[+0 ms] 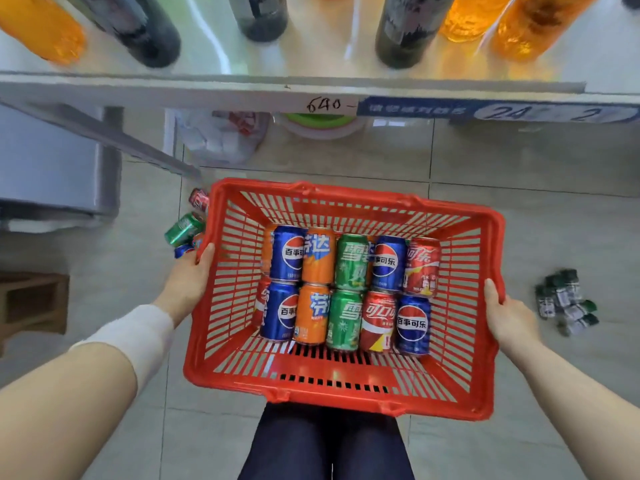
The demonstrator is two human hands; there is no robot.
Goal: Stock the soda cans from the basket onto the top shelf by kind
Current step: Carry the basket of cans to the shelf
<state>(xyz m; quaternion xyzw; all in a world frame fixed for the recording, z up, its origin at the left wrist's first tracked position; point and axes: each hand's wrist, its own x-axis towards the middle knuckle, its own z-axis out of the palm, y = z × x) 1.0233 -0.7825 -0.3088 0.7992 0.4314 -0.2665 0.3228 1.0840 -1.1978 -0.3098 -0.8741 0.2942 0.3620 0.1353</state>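
A red plastic basket (349, 389) hangs in front of me above the floor. My left hand (188, 284) grips its left rim and my right hand (507, 315) grips its right rim. Inside lie several soda cans in two rows: blue Pepsi cans (287, 256), orange Fanta cans (318, 258), green Sprite cans (351, 263) and red Coca-Cola cans (422, 266). A white shelf (242, 93) runs across the top of the view.
The shelf holds orange bottles (38, 27) and dark bottles (152, 32). A few loose cans (183, 228) lie on the tiled floor left of the basket. Small dark packets (564, 301) lie on the floor at right. A grey cabinet (52, 168) stands at left.
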